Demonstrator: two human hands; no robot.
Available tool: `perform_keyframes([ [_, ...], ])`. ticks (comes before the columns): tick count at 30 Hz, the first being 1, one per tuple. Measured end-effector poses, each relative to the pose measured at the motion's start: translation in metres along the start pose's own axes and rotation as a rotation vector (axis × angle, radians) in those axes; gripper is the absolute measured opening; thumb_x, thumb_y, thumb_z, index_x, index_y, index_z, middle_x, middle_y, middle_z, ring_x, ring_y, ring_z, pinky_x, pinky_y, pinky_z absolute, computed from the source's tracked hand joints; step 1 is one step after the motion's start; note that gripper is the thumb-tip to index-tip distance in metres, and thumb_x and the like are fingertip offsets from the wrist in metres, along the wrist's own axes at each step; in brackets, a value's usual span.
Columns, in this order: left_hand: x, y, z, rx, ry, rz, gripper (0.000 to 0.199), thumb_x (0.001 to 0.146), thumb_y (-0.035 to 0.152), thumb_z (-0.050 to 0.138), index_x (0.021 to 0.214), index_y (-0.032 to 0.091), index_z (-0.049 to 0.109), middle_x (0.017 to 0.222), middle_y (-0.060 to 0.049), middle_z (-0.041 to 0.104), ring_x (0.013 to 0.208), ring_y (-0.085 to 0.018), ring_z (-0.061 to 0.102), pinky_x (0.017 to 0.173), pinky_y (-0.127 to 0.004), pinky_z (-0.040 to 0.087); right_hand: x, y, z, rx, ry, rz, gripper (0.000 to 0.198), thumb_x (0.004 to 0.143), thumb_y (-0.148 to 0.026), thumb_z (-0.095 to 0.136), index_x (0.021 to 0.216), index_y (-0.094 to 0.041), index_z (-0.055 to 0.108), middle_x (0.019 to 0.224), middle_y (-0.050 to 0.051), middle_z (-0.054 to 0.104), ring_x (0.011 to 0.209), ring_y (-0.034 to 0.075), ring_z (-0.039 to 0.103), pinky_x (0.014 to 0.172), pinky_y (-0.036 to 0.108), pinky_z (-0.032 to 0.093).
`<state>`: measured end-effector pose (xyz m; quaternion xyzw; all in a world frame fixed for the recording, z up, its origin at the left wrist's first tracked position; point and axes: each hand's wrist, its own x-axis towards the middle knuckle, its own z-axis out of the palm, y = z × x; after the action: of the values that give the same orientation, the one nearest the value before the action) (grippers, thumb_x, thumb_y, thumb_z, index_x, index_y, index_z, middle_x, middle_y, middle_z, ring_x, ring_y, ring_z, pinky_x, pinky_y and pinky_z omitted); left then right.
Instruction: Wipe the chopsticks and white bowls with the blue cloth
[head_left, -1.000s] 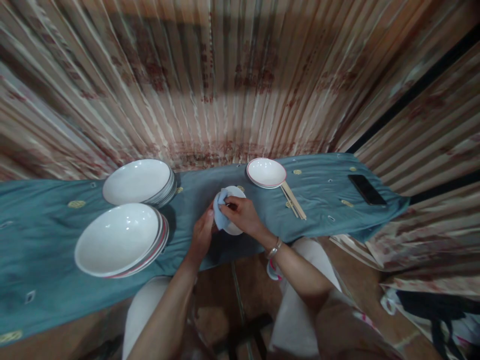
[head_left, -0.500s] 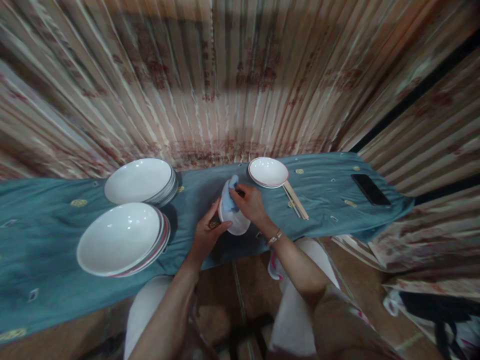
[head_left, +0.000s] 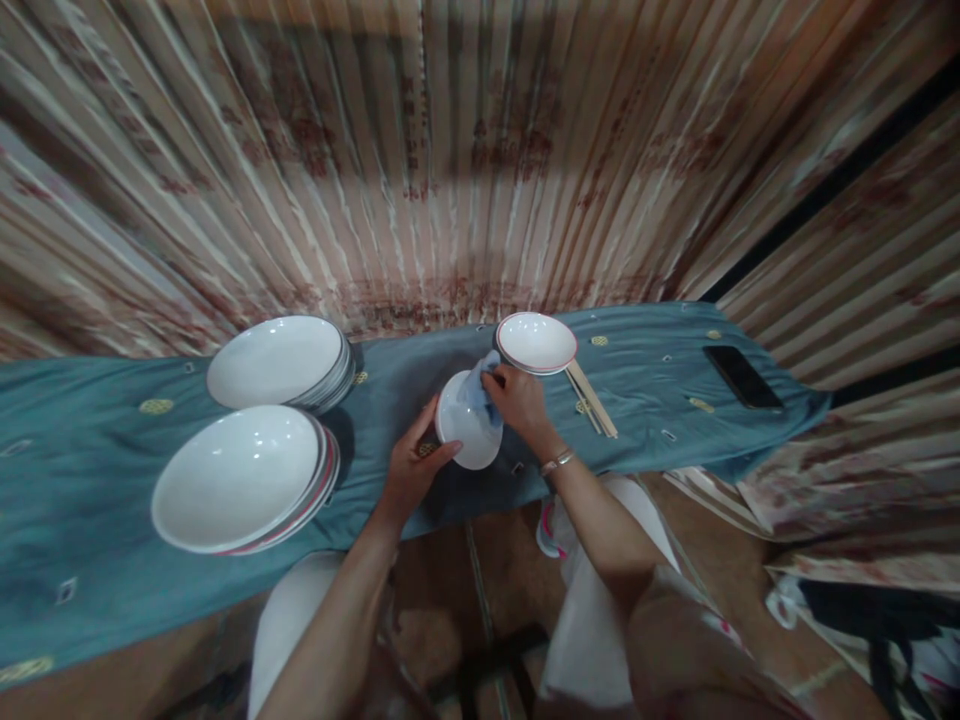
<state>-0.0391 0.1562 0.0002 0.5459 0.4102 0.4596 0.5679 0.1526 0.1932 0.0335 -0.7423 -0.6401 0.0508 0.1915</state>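
Note:
In the middle of the table a small white bowl point(head_left: 466, 440) is tilted so that its inside faces me. My left hand point(head_left: 415, 455) grips the bowl by its left rim, thumb on the near side. A light blue cloth point(head_left: 478, 384) is pinched in my right hand point(head_left: 519, 400), which presses it against the upper right of the bowl. Just behind my right hand stands a short stack of red-rimmed bowls point(head_left: 537, 342). Wooden chopsticks point(head_left: 592, 398) lie beside that stack, to the right of my hand.
On the left stand two stacks of larger white dishes, a far stack point(head_left: 277, 362) and a near stack point(head_left: 238, 480). A black phone point(head_left: 742, 377) lies at the right end of the blue tablecloth point(head_left: 660, 370). Pleated curtains point(head_left: 480, 160) hang close behind the table.
My right hand has moved the cloth rightward from the bowl's upper left to its upper right rim, uncovering more of the inside. My left hand keeps its grip.

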Motion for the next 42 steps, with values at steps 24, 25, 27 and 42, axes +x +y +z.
perform_keyframes([
  [24,0.0,0.002,0.002,-0.014,-0.011,-0.001,0.08,0.07,0.037,0.077,0.142,0.019,0.047,0.148,-0.01,0.047,0.134,-0.031,0.046,0.113,-0.045,0.035,-0.05,0.02,0.031,-0.177,0.103,-0.497,0.016,0.092,-0.01,0.049,0.094,-0.013,0.064,0.112,0.015,0.063,0.099,0.025,0.052,0.091,0.038,0.044],
  [25,0.001,0.002,0.002,-0.014,-0.012,-0.004,0.08,0.07,0.037,0.077,0.142,0.018,0.047,0.148,-0.011,0.047,0.134,-0.031,0.045,0.112,-0.045,0.035,-0.052,0.02,0.03,-0.161,0.081,-0.504,0.015,0.092,-0.01,0.049,0.091,-0.014,0.064,0.108,0.014,0.063,0.097,0.024,0.053,0.09,0.038,0.045],
  [27,0.0,0.001,0.002,-0.01,-0.005,-0.008,0.08,0.07,0.037,0.076,0.142,0.018,0.046,0.148,-0.011,0.046,0.134,-0.031,0.045,0.112,-0.045,0.036,-0.055,0.021,0.029,-0.11,0.032,-0.518,0.015,0.09,-0.009,0.05,0.087,-0.015,0.064,0.101,0.012,0.064,0.094,0.023,0.054,0.088,0.037,0.046],
  [42,-0.001,0.001,0.003,-0.025,-0.001,-0.034,0.08,0.07,0.038,0.076,0.142,0.019,0.046,0.148,-0.009,0.048,0.134,-0.03,0.045,0.112,-0.043,0.036,-0.065,-0.006,0.02,0.471,-0.269,-0.377,0.024,0.081,-0.008,0.049,0.094,-0.019,0.066,0.105,0.005,0.071,0.098,0.016,0.065,0.089,0.026,0.048],
])
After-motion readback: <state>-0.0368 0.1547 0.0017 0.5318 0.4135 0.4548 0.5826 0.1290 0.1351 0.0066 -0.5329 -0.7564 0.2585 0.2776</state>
